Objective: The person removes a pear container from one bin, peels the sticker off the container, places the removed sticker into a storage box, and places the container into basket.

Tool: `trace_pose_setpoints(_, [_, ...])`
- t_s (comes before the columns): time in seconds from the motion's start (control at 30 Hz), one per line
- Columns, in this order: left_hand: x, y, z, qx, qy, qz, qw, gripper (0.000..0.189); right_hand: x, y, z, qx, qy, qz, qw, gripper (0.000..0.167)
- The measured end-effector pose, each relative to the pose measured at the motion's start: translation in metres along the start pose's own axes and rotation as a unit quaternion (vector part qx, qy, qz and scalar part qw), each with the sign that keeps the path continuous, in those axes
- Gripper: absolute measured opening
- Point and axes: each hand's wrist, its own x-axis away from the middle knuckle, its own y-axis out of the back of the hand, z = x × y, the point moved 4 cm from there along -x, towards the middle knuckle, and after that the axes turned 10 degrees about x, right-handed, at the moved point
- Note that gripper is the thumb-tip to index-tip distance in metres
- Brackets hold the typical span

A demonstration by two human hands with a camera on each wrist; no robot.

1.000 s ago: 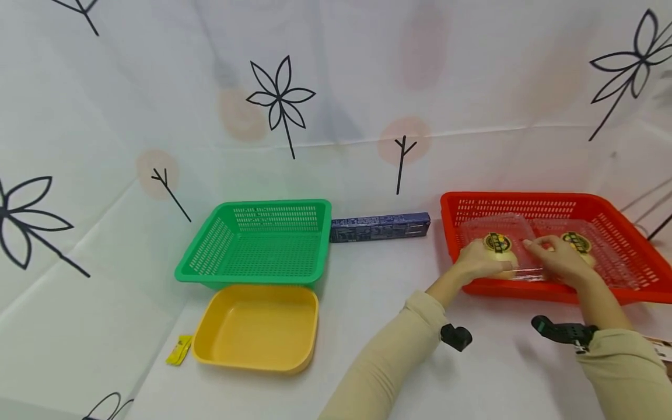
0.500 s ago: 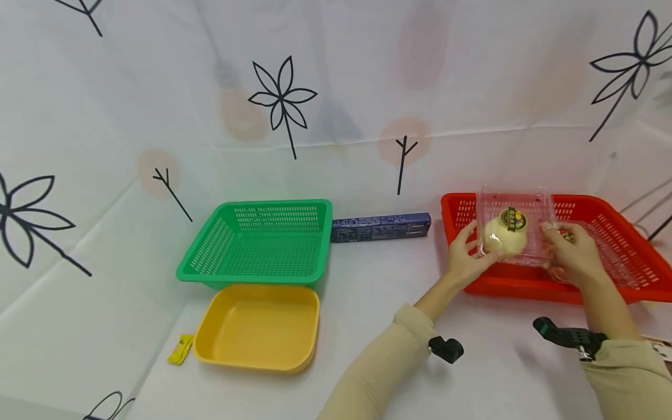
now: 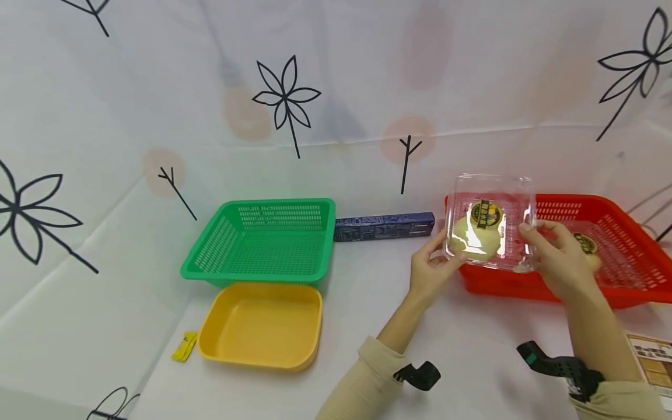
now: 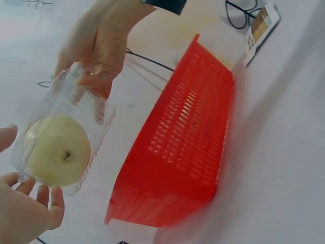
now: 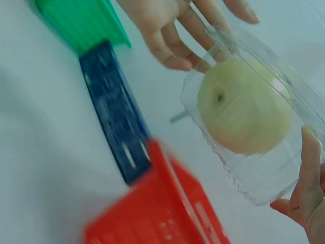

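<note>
**Operator:** Clear plastic is what I've got between both hands: a clamshell box (image 3: 489, 223) with a pale yellow-green fruit (image 3: 475, 240) inside and a round dark label (image 3: 485, 213) on its lid. I'm holding it in the air above the left end of the red basket (image 3: 604, 280), tilted so the lid faces me.

**Observer:** How are the hands set on it?

**Operator:** My left hand (image 3: 431, 269) has its fingers and thumb curled on the box's left edge. My right hand (image 3: 559, 261) clasps the right edge, fingertips wrapped over the rim. In the left wrist view the box (image 4: 58, 142) sits between my left fingertips (image 4: 38, 195) and the right hand (image 4: 96, 43), with the fruit's (image 4: 57, 151) stem end showing. The right wrist view gives the same box (image 5: 259, 122) from below, my left hand (image 5: 172, 25) touching its far corner.

**Observer:** What else is about?

**Operator:** A second labelled box (image 3: 590, 251) lies in the red basket, partly behind my right hand. A dark blue carton (image 3: 384, 226) lies between the red basket and a green basket (image 3: 265, 240). A yellow tray (image 3: 261, 326) sits just in front of the green one, a small yellow packet (image 3: 184, 346) beside its left edge. A printed card (image 3: 651, 361) lies on the white cloth at the far right.
</note>
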Motion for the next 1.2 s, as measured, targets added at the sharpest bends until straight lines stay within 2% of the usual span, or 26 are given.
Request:
trace_pose_setpoints(0.1, [0.011,0.018,-0.009,0.002,-0.012,-0.022,0.9997,0.048,0.008,-0.02,0.002,-0.045,0.035,0.04,0.9976,0.023])
trace_pose_setpoints(0.2, [0.022,0.035,-0.017,0.013,-0.016,-0.041,0.9989,0.047,0.014,-0.04,0.002,-0.034,0.058,0.061,0.9959,0.022])
trace_pose_setpoints(0.37, [0.039,0.059,-0.025,0.024,0.001,-0.071,0.9972,0.047,0.023,-0.068,0.001,-0.028,0.085,0.074,0.9932,0.021])
trace_pose_setpoints(0.53, [0.051,0.077,-0.029,0.028,0.015,-0.082,0.9961,0.047,0.029,-0.087,-0.001,-0.042,0.095,0.084,0.991,0.022])
trace_pose_setpoints(0.73, [0.063,0.096,-0.037,0.016,0.028,-0.092,0.9952,0.048,0.035,-0.11,-0.007,-0.093,0.107,0.099,0.985,0.021])
trace_pose_setpoints(0.9, [0.075,0.11,-0.04,-0.007,0.034,-0.1,0.9943,0.043,0.04,-0.124,-0.015,-0.091,0.089,0.1,0.9867,0.021])
trace_pose_setpoints(1.03, [0.083,0.12,-0.041,-0.019,0.036,-0.1,0.9941,0.038,0.046,-0.132,-0.025,-0.039,0.058,0.102,0.9923,0.026])
trace_pose_setpoints(1.13, [0.091,0.127,-0.039,-0.029,0.051,-0.096,0.9936,0.037,0.052,-0.139,-0.035,-0.017,0.044,0.107,0.9932,0.029])
trace_pose_setpoints(1.2, [0.097,0.132,-0.038,-0.042,0.066,-0.094,0.9925,0.038,0.055,-0.144,-0.042,-0.023,0.035,0.113,0.9927,0.029])
